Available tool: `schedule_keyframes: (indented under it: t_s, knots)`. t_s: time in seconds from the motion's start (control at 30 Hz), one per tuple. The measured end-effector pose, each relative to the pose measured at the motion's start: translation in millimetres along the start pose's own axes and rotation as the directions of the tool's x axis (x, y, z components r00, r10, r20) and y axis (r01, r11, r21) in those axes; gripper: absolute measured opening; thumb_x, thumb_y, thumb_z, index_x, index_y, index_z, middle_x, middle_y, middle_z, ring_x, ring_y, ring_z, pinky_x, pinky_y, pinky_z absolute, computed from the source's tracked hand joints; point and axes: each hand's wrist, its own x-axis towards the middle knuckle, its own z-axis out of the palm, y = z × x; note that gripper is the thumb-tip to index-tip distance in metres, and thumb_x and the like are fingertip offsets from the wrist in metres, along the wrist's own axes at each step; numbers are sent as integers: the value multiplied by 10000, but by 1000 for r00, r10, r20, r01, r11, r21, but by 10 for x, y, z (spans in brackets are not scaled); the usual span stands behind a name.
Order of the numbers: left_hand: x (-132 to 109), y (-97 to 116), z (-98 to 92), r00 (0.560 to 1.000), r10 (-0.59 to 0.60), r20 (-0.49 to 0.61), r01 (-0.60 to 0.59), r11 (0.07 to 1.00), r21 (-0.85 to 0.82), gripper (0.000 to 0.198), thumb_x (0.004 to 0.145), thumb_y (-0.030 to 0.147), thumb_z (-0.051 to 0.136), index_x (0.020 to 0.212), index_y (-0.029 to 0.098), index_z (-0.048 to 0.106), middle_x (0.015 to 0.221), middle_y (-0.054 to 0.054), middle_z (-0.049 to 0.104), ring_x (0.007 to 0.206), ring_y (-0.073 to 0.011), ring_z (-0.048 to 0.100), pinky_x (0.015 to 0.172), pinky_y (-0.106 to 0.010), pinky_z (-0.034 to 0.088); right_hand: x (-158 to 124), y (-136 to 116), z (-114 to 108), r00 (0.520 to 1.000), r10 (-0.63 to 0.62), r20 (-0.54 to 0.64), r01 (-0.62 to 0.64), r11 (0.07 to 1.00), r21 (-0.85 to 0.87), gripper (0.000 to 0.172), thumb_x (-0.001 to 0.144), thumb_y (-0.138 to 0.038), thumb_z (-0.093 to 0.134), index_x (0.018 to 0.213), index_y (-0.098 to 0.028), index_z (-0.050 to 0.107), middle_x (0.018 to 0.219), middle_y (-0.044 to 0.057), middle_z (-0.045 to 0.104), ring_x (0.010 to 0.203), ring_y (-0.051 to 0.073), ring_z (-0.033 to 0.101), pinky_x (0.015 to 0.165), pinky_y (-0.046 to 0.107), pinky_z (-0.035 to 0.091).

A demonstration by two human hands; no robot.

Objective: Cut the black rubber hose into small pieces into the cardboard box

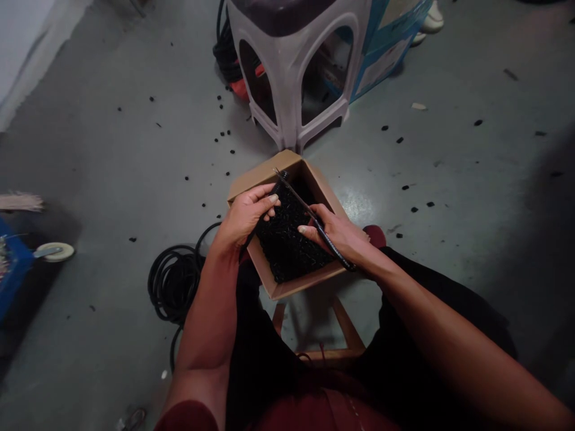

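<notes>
My left hand [254,215] is closed in a pinch over the far left part of an open cardboard box [287,292]. Its fingers hold a black hose, mostly hidden by the hand; a length of black hose [197,251] runs from under my left forearm to a coil on the floor. In my right hand [335,230] is a long, slim, scissors-like tool [299,196] with a dark handle. The tool's thin, parted tips lie just beyond my left fingertips, touching or very near the hose end. Many small black pieces [291,245] fill the box below both hands.
A grey plastic stool [287,66] stands right behind the box, with blue cartons [381,51] beside it. Black hose coils [173,281] lie at the left. Small black bits [399,140] are scattered over the floor. A blue bin [13,263] with a caster is at far left.
</notes>
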Motion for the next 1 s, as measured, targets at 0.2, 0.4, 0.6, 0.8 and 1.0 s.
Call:
schedule_keyframes:
  t_s: [0.2, 0.4, 0.6, 0.8, 1.0]
  knots:
    - [-1, -33, -14, 999, 1, 53, -4, 998, 61, 454, 804, 266, 612, 1251, 189, 637, 866, -33, 656, 630, -59, 508, 573, -187, 412, 1, -1, 3, 1000, -17, -7, 16, 999, -29, 499, 863, -555, 488, 1229, -216, 509, 1039, 95, 658, 868, 260, 616, 699, 334, 418]
    - [-13, -32, -31, 996, -8, 89, -1, 994, 106, 469, 807, 286, 614, 1265, 189, 627, 858, -32, 654, 637, -69, 505, 604, -213, 415, -9, 4, 3, 999, -36, -14, 35, 998, -54, 496, 869, -554, 486, 1221, -206, 523, 1024, 97, 656, 856, 249, 611, 695, 325, 414]
    - [-33, 3, -53, 987, 2, 158, -31, 983, 181, 462, 826, 318, 594, 1264, 176, 626, 842, -27, 632, 646, -74, 482, 607, -207, 402, -17, 12, 0, 999, -42, 1, 42, 998, -55, 517, 856, -557, 504, 1225, -195, 520, 1025, 107, 650, 875, 260, 607, 712, 339, 417]
    - [-47, 9, -49, 974, 17, 227, -62, 979, 195, 445, 845, 339, 578, 1255, 174, 631, 842, -31, 621, 672, -85, 485, 612, -207, 402, -5, 44, 20, 998, -68, -6, 68, 996, -59, 551, 850, -569, 526, 1230, -170, 505, 1088, 123, 626, 910, 260, 595, 739, 347, 426]
    - [-64, 30, -42, 964, 17, 265, -62, 985, 163, 405, 843, 344, 585, 1201, 168, 658, 823, -21, 600, 666, -80, 468, 604, -199, 388, -12, 50, 45, 993, -107, -56, 102, 992, -80, 522, 865, -538, 527, 1240, -177, 490, 1140, 123, 607, 994, 272, 577, 805, 378, 430]
